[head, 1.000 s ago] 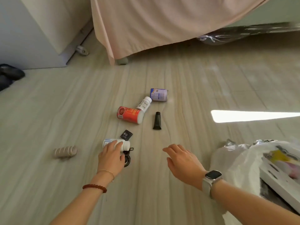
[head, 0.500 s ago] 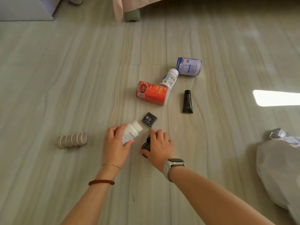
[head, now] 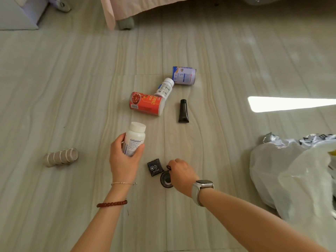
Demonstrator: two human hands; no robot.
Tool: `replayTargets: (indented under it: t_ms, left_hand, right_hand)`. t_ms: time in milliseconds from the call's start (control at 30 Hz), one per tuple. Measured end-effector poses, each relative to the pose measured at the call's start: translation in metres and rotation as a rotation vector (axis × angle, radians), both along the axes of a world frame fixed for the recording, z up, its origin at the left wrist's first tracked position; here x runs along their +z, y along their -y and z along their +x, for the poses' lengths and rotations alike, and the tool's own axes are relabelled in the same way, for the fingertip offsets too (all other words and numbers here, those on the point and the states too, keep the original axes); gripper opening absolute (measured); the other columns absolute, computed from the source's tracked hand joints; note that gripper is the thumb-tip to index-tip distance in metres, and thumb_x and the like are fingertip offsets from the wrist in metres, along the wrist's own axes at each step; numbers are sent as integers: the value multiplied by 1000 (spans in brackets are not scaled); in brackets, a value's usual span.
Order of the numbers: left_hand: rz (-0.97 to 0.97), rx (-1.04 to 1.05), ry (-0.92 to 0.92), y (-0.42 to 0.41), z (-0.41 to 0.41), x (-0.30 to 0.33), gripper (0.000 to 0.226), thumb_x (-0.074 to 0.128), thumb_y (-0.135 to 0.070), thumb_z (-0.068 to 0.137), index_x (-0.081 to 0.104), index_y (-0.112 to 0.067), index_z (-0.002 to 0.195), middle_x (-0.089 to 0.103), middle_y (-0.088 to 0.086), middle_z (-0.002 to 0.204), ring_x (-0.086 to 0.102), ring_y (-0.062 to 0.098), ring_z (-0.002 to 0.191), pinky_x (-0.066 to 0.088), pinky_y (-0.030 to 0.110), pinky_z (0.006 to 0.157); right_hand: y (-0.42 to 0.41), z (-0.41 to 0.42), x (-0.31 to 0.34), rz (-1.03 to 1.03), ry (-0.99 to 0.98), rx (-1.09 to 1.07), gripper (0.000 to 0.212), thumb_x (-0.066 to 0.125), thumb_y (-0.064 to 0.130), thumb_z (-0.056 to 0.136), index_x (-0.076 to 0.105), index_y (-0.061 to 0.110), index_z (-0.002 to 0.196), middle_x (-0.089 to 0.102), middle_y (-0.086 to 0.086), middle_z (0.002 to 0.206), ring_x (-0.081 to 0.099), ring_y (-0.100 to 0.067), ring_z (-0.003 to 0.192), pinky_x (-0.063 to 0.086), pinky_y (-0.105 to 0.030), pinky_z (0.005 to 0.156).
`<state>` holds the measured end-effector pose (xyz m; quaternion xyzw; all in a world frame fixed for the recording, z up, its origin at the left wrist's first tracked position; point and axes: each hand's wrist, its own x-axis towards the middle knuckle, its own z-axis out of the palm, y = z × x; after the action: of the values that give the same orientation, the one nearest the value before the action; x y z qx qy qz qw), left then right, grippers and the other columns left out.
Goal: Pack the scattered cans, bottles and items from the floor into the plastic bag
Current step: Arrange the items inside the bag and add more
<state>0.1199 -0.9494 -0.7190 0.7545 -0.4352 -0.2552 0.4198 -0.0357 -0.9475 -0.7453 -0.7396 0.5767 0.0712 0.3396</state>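
My left hand (head: 123,160) holds a white pill bottle (head: 135,137) upright above the floor. My right hand (head: 181,174) pinches the loop of a round black tag (head: 165,180) that lies on the floor beside a small square black packet (head: 155,167). Farther off lie a red can (head: 147,103), a small white bottle (head: 165,88), a pale blue-labelled can (head: 184,75) and a black tube (head: 183,111). A stack of beige ribbed cups (head: 61,157) lies on its side at the left. The white plastic bag (head: 291,179) sits at the right.
A bed with a pink cover (head: 145,6) and its foot (head: 126,24) stand at the top. A white cabinet (head: 18,13) fills the top left corner. A bright sun patch (head: 291,103) falls on the pale floor (head: 72,79) at the right.
My left hand picked the white pill bottle up off the floor and raised it upright. My right hand came across from the bag side and closed on the round black tag.
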Motion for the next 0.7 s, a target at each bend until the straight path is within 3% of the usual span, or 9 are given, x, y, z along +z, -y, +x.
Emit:
replayTargets:
  t_ms: [100,233,367,467,567,633,700]
  left_hand:
    - [-27,5,-84,-8,-24,20,52,74,-16,73,50,-12,119,56,-1,106,55,16,92,42,20,72]
    - [-120,-88,-168,-7,-69,60,53,77,-19,70,51,-17,117,58,-2,106,57,14,90,48,28,78]
    - [-224,-296,-305,-7,-138,109,59,67,-49,54,50,-32,107,59,-17,98,59,-8,83,47,8,71]
    - [-233,-526,-334,-17,-196,134,51,68,-49,55,50,-39,101,60,-18,98,59,-9,82,45,4,66]
    - [-181,-819,-257,-35,-250,144,47,78,-36,65,46,-45,99,57,-22,99,56,-12,87,44,2,66]
    - [-150,-1052,-94,-47,-277,141,50,72,-50,65,48,-41,108,56,-22,103,52,-11,95,44,5,73]
    - [-143,-1275,144,-57,-301,129,66,55,-64,63,48,-33,121,56,-17,113,50,-6,98,41,8,83]
  right_hand:
    - [0,-27,36,-34,182,-106,26,41,10,92,53,5,115,54,-14,117,53,-31,103,44,-36,86]
    - [-2,-87,105,-220,369,-133,20,45,6,91,59,5,105,58,-8,104,60,-23,92,47,-30,84]
    - [-6,-172,169,-416,405,-302,18,50,2,88,64,8,96,52,10,86,52,3,74,41,-2,72]
    - [-20,-239,205,-504,408,-419,17,52,1,88,63,12,94,52,14,83,55,-5,77,47,-11,71]
    - [-45,-297,218,-538,361,-488,18,53,3,88,60,20,89,57,12,84,59,-14,82,51,-19,74]
    - [-63,-330,215,-524,279,-513,15,54,4,87,63,16,91,59,7,85,60,-14,81,48,-13,76]
    - [-80,-357,204,-509,182,-547,14,55,4,87,65,10,95,59,3,87,58,-11,75,46,-6,70]
